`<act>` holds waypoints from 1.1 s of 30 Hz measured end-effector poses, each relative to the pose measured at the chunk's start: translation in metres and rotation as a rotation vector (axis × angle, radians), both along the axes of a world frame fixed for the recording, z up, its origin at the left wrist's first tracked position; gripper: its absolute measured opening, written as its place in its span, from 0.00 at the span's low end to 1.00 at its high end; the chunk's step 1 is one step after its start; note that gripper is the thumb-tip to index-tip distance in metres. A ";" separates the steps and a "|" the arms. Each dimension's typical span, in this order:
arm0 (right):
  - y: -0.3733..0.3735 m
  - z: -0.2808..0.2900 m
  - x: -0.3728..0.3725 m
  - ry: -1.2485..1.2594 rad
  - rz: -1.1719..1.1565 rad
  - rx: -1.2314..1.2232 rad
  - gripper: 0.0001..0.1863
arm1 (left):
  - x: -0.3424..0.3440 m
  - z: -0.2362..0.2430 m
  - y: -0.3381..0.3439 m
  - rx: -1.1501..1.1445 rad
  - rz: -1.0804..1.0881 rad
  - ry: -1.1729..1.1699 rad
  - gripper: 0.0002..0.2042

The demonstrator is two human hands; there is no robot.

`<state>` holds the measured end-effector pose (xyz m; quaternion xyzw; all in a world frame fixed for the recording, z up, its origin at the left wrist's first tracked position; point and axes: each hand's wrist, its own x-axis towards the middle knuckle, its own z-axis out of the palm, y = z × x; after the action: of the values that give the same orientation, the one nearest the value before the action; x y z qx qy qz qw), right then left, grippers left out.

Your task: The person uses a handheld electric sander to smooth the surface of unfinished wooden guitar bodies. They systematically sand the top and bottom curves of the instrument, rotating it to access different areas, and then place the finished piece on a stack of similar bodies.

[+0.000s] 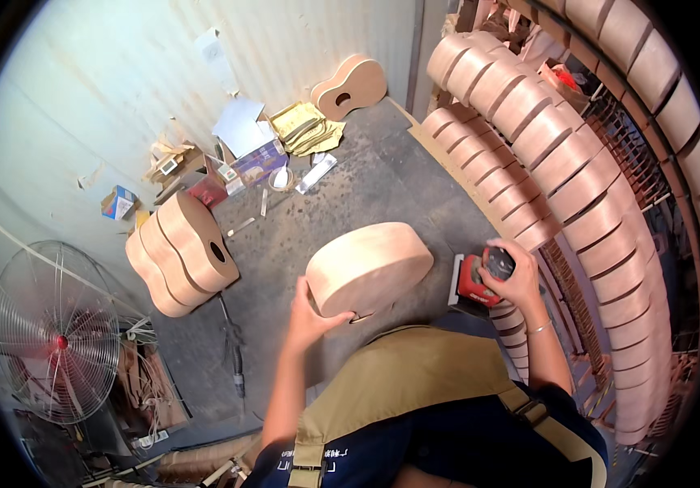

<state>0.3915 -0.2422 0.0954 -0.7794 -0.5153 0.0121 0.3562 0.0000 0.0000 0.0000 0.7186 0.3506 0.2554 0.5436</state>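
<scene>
A pale wooden instrument body (pixel 370 260) stands on its side on the dark, dusty workbench (pixel 391 179). My left hand (pixel 316 313) grips it at its lower left end, with the thumb along the lower edge. Off to its right, my right hand (pixel 506 276) is closed on a red and black power sander (pixel 472 276), held at the bench's right side; whether the sander touches anything beneath it cannot be told. At the bench's left, several wooden guitar bodies (pixel 163 256) sit pressed side by side, and a black hose (pixel 234 350) lies below them.
A guitar body (pixel 348 85) leans by the wall, near yellow sheets (pixel 301 130), boxes (pixel 256 163) and small tools. A large fan (pixel 53 342) stands at the left. Long rows of wooden bodies (pixel 578 187) fill racks along the right, close beside my right arm.
</scene>
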 end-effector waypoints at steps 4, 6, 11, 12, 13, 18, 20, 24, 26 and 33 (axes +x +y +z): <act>-0.017 0.006 -0.003 0.034 -0.075 0.009 0.28 | 0.000 -0.018 -0.018 0.024 -0.008 0.192 0.46; -0.017 0.011 -0.003 0.020 -0.090 0.061 0.30 | -0.006 -0.022 -0.022 0.167 0.069 0.227 0.43; 0.006 0.042 -0.019 0.057 -0.002 0.106 0.33 | -0.021 0.063 -0.002 0.147 0.131 0.162 0.43; 0.013 0.049 -0.022 0.057 0.028 0.127 0.34 | -0.017 0.084 0.001 0.185 0.105 0.178 0.43; 0.022 0.055 -0.027 0.070 0.072 0.141 0.34 | -0.012 0.098 0.004 0.225 0.078 0.194 0.44; 0.071 0.069 -0.050 0.127 0.330 0.166 0.37 | 0.020 0.125 0.004 0.441 -0.083 0.207 0.45; 0.093 0.068 -0.055 0.094 0.420 0.191 0.37 | 0.035 0.127 0.002 0.547 -0.140 0.195 0.43; 0.115 0.063 -0.060 -0.044 0.543 0.166 0.31 | 0.047 0.128 -0.005 0.646 -0.160 0.341 0.38; 0.118 0.059 -0.060 -0.072 0.571 0.157 0.26 | 0.050 0.124 -0.009 0.678 -0.157 0.364 0.39; 0.128 0.055 -0.058 -0.017 0.604 0.149 0.25 | 0.048 0.123 -0.012 0.745 -0.127 0.383 0.43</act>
<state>0.3333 -0.1142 0.1506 -0.5628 -0.7261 0.0731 0.3881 0.0484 -0.0122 0.1227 0.9206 0.2841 0.1926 0.1863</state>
